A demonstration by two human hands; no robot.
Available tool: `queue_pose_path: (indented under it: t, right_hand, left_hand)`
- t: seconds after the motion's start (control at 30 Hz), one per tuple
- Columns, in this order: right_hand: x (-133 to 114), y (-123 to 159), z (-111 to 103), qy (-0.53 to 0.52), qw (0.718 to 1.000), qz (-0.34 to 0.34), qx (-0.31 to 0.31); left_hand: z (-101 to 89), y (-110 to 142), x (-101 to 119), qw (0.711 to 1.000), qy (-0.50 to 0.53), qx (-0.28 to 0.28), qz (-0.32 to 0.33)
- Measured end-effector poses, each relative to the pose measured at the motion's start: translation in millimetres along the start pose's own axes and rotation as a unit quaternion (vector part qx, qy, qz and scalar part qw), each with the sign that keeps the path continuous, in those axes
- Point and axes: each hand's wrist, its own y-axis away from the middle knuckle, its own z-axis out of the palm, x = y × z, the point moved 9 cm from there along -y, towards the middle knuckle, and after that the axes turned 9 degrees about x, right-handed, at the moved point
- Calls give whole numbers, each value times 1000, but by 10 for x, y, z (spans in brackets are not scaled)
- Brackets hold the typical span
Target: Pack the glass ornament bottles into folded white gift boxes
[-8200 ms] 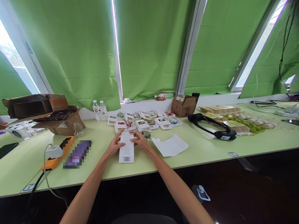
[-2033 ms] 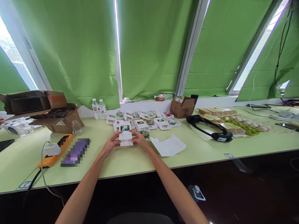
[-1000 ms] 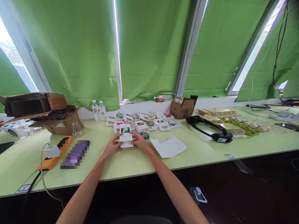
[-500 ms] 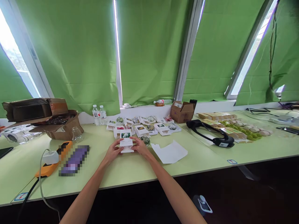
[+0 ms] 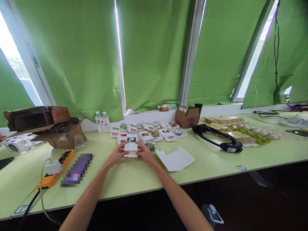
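A small white cardboard box [image 5: 131, 147] with a flower picture on it is held between my two hands just above the table. My left hand [image 5: 117, 153] grips its left side, and my right hand [image 5: 144, 151] grips its right side. Close behind my right fingers rests a round glass ornament [image 5: 150, 146] with something dark green inside. Beyond the hands stand several similar white boxes [image 5: 146, 137] with flower pictures, with glass ornaments [image 5: 155, 133] set beside them. A flat white sheet [image 5: 175, 159] lies to the right of my right hand.
On the left are an opened brown carton [image 5: 64, 136], an orange power strip [image 5: 51, 179] and a blurred purple item [image 5: 77, 170]. Two water bottles [image 5: 102, 122] stand at the back. Rightward sit a small carton [image 5: 187, 117], a black headset [image 5: 218, 138] and egg trays [image 5: 255, 133].
My view has shifted slightly. Both hands keep hold of the white box, which stays in nearly the same place over the table.
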Motion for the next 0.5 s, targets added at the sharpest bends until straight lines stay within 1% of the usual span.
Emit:
queue_pose_path:
  t: [0.07,0.2,0.3,0.5]
  right_hand:
    - [5,5,-8,-1,1000,1,1]
    - [41,-15,-24,-3,1000,1,-3]
    - [93,-44,-37,-2,1000,8,-4]
    - [155,-51,-22,11,1000,17,-22]
  left_hand:
    - [6,-30,-29,1000,16,-12,-12]
    - [-4,-50,-110,1000,23,-7,-9]
    - [-1,-7,-139,1000,13,-5,1]
    - [28,127,-107,1000,0,-8,10]
